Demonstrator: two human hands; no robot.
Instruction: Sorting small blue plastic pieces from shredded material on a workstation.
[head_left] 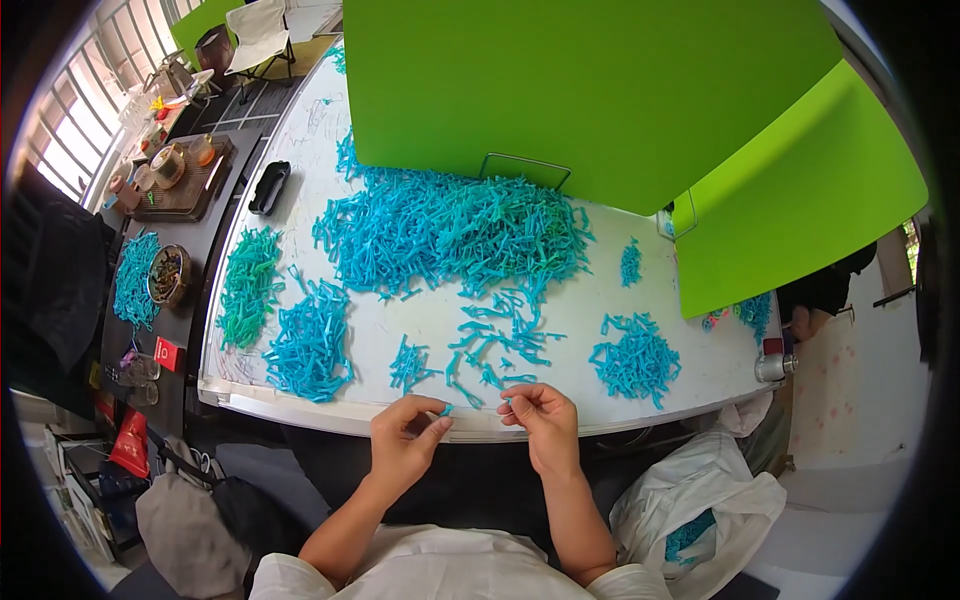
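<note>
My left hand (405, 435) is at the table's front edge, thumb and fingertips pinched on a small blue plastic piece (447, 409). My right hand (542, 420), a short way to its right, pinches another blue bit (507, 401), mostly covered by the fingers. Just beyond the hands lies a loose scatter of blue plastic pieces (500, 335). A small pile (410, 366) sits left of that scatter, and a larger blue pile (636, 360) to the right. Farther left are a blue heap (308, 345) and a greener one (250, 288).
A big blue-green heap (450, 235) spreads against an upright green board (590, 90); a second green board (800, 200) stands at right. A black tray (270, 188) lies on the white table (385, 325) at left. A dark side table holds a bowl (169, 276). A white sack (700, 490) rests at lower right.
</note>
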